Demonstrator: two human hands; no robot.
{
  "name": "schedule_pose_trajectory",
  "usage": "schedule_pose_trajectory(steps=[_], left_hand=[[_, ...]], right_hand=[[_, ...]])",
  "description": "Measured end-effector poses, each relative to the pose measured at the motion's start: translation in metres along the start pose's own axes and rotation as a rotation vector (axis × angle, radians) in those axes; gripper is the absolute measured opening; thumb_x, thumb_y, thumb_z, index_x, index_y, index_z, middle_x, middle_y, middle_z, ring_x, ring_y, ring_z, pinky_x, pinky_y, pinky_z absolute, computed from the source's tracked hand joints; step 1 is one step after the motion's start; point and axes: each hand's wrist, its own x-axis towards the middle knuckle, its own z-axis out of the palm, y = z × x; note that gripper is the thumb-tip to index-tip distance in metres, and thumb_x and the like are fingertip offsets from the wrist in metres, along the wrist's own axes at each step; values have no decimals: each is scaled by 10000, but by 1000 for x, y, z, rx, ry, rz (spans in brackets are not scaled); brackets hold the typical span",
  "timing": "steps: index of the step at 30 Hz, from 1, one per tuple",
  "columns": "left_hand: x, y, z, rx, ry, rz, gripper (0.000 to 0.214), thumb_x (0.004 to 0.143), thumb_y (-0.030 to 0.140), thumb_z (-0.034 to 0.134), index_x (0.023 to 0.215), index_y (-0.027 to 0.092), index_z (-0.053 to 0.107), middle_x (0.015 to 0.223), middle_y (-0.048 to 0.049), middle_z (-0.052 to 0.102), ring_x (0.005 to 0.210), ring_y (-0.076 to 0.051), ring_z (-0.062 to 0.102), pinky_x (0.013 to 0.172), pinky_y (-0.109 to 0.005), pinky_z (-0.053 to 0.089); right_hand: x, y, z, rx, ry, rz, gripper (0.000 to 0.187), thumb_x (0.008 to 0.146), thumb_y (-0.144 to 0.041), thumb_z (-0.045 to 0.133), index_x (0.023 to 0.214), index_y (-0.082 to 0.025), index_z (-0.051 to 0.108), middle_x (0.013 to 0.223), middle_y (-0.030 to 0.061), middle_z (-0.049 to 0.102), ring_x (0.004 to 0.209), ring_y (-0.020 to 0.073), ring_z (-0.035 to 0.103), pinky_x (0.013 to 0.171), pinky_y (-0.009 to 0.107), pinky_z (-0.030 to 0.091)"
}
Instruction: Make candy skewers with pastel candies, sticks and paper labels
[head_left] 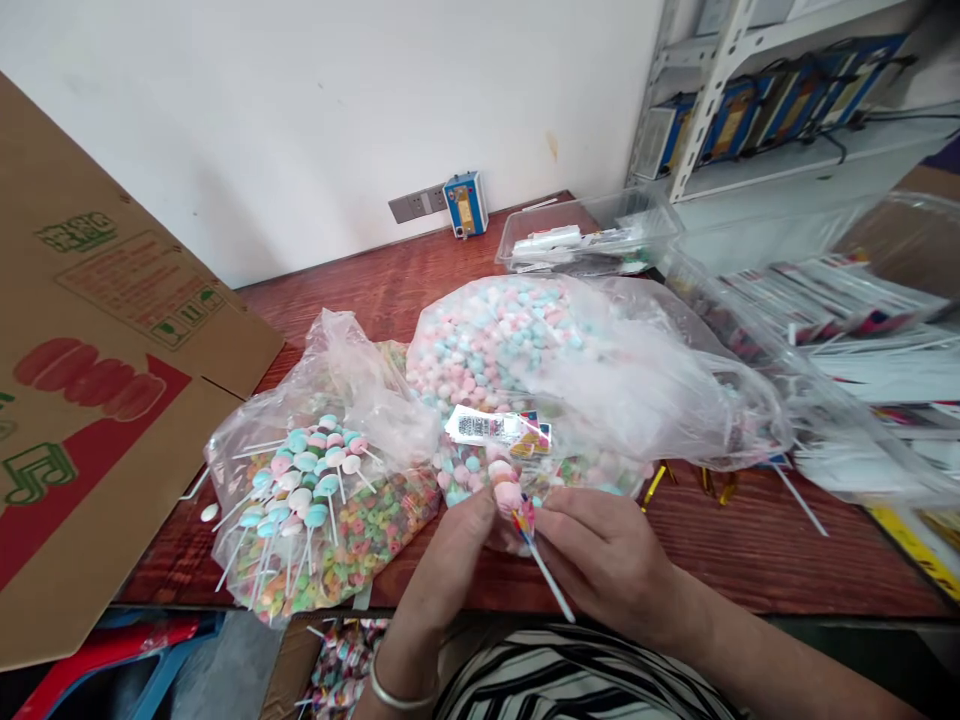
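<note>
My left hand (450, 565) and my right hand (600, 555) meet at the table's front edge, both pinched on one lollipop (514, 497) with a pink head in a clear printed wrapper. Its white stick (551, 580) points down towards me. Just behind it lies a big clear bag of pink, blue and white candy pieces (495, 340) with a wrapper strip (495, 428) on top. To the left, a pile of finished lollipops (300, 480) rests on a bag of coloured ring candies (352, 545).
A large cardboard box flap (97, 400) stands at the left. A clear plastic tray (585, 235) sits at the back, and bags of wrappers and sticks (862, 330) fill the right. Gold twist ties (712, 485) lie on the red-brown table (390, 285). Metal shelving (750, 90) rises behind.
</note>
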Motion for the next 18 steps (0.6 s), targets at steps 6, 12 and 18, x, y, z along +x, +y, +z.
schedule_pose_trajectory(steps=[6,12,18], left_hand=[[-6,-1,-13,-286,-37,177,711,938,570,116,1024,270,755,1476,-59,454,1360,-319,406,1084,-580,342],[-18,2,-9,666,-98,314,267,899,389,517,1006,331,755,1580,28,245,1474,-343,-16,1127,-671,35],[-12,-36,0,906,347,220,563,896,245,505,1448,245,395,1625,-82,-4,1445,-386,-154,1097,-706,-2]], right_hand=[[-1,-4,20,530,-166,437,155,873,-182,566,728,-198,618,676,-11,596,654,130,537,605,238,423],[4,14,28,973,-109,875,175,801,-333,631,708,-195,574,591,-38,555,496,112,483,463,228,409],[3,2,29,1045,-55,906,251,773,-385,691,673,-189,571,613,-21,554,567,122,489,502,225,395]])
